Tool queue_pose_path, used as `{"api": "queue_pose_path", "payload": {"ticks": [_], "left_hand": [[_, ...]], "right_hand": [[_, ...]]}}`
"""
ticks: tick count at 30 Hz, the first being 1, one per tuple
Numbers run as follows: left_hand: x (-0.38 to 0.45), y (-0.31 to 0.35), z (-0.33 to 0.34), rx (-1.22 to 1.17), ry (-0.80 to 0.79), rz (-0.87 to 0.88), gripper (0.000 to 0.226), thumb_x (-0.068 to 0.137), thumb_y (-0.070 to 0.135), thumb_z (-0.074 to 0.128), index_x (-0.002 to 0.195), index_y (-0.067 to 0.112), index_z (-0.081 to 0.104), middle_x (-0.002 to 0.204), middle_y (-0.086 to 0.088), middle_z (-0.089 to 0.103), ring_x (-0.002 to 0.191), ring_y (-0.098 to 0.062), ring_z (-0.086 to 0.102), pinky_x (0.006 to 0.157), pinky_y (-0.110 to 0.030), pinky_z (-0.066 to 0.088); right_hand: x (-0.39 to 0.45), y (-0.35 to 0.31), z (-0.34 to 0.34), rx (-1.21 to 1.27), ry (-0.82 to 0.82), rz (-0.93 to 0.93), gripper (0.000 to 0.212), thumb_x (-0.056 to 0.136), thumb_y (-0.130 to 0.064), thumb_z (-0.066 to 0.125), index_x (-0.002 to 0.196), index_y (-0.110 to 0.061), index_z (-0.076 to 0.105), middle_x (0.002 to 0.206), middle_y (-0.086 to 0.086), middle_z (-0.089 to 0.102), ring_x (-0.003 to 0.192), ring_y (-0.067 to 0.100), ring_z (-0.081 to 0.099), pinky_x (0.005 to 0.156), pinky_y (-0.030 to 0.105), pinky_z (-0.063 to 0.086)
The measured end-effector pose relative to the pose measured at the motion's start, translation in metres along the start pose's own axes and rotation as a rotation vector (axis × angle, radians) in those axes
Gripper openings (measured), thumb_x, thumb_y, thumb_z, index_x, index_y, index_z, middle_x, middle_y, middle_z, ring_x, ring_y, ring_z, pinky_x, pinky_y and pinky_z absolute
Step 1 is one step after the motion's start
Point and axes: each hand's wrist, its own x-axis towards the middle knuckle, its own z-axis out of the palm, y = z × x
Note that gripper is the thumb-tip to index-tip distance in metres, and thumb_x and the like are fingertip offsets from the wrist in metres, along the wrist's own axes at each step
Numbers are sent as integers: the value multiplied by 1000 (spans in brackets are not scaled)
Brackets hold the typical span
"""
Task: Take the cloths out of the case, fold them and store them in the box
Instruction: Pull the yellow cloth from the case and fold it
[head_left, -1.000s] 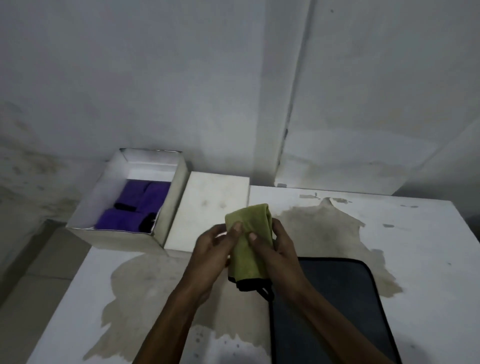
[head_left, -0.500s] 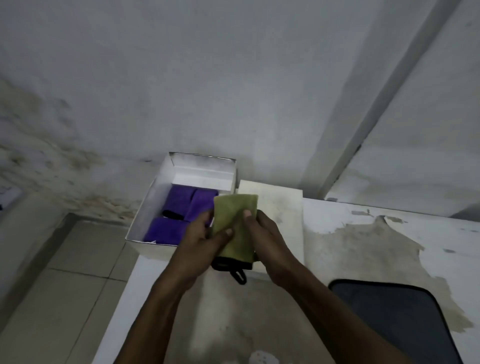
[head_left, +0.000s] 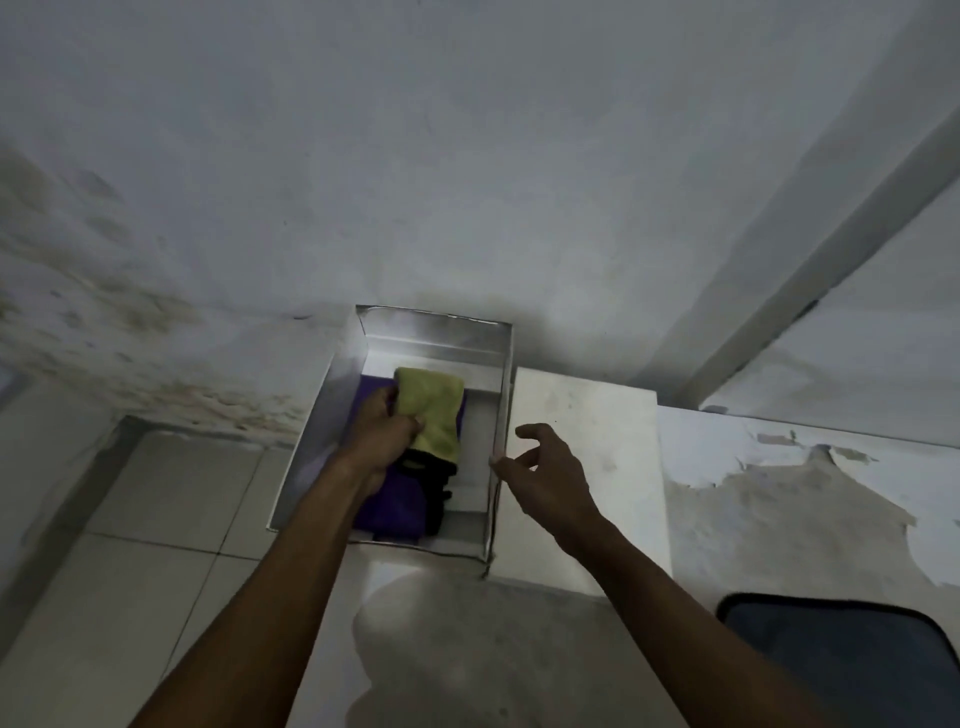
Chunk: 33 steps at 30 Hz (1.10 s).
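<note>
Green cloth (head_left: 434, 410), folded, sits in your left hand's (head_left: 387, 434) grip inside the white box (head_left: 337, 384), over purple cloths (head_left: 395, 512). Your right hand (head_left: 545, 480) hovers spread above the box's edge, on a stained, peeling counter (head_left: 779, 499) against a mottled wall (head_left: 156, 312).

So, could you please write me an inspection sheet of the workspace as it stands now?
Surface: white table, paint peeled and stained.
Job's things: folded green cloth in the white box, over purple cloths; dark case at lower right.
Clutter: white lid lying beside the box.
Hands: left hand grips the green cloth; right hand open, holding nothing.
Cables: nothing seen.
Surroundings: stained wall, tiled floor.
</note>
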Motion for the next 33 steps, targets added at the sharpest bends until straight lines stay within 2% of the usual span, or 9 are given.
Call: {"api": "queue_pose_path", "payload": {"ticks": [3,5,8,10,14,17,23,28,33], "left_hand": [[22,-4,20,-37,-38,-98,37,84,-10,54,111,15,59,96,-6,68,84,-21,67,58,-25,56],[31,-6,33,-95,-66,-182,36,84,-12,53,104,15,62,88,-5,69,75,-19,68,50,-24,55],[42,-16,50,-139,-127,-278,38,85,-14,49,116,4,59,94,-16,68,78,-28,67,52,-31,58],[46,-22,58,-101,-123,-290,40,85,-14,47,120,4,56,93,-14,66,74,-24,65,49,-29,55],[51,-35,70,78,-104,-166,33,88,-4,51,119,8,55,105,-12,65,80,-16,64,62,-28,54],[51,-36,78,478,-83,-38,37,87,6,55,124,4,52,119,-18,63,102,-30,63,87,-38,54],[35,-33,91,956,22,88,36,92,18,57,122,1,49,120,-21,56,103,-35,59,81,-43,51],[35,-22,82,1013,147,188,40,88,5,56,126,2,44,127,-22,48,116,-38,48,86,-47,47],[48,-32,71,960,-42,271,63,81,1,65,137,-1,37,132,-24,50,119,-38,49,97,-46,45]], "right_hand": [[9,5,8,-57,-51,-25,59,82,-37,69,133,-26,41,103,-2,59,84,7,53,62,14,39],[11,8,13,-61,-72,-43,61,82,-34,69,134,-27,39,101,-3,58,84,5,54,61,12,39],[15,12,19,-74,-53,-78,55,86,-26,65,135,-26,40,104,-2,61,90,13,60,71,23,46],[17,13,21,-86,-56,-91,52,87,-23,62,133,-26,40,109,0,62,95,17,61,83,33,51],[20,16,22,-97,-75,-114,48,87,-20,60,131,-26,40,114,1,60,103,23,60,92,45,50],[22,18,22,-113,-79,-125,50,88,-21,59,133,-25,39,115,-1,58,107,21,57,94,43,49],[24,21,19,-132,-116,-139,60,90,-27,61,142,-21,32,131,4,55,116,19,53,94,30,45],[24,21,17,-115,-119,-137,56,89,-28,62,139,-23,35,126,2,57,111,17,54,84,24,39],[23,23,20,-114,-116,-130,55,90,-30,60,138,-25,35,123,1,57,110,17,54,86,29,44]]}}
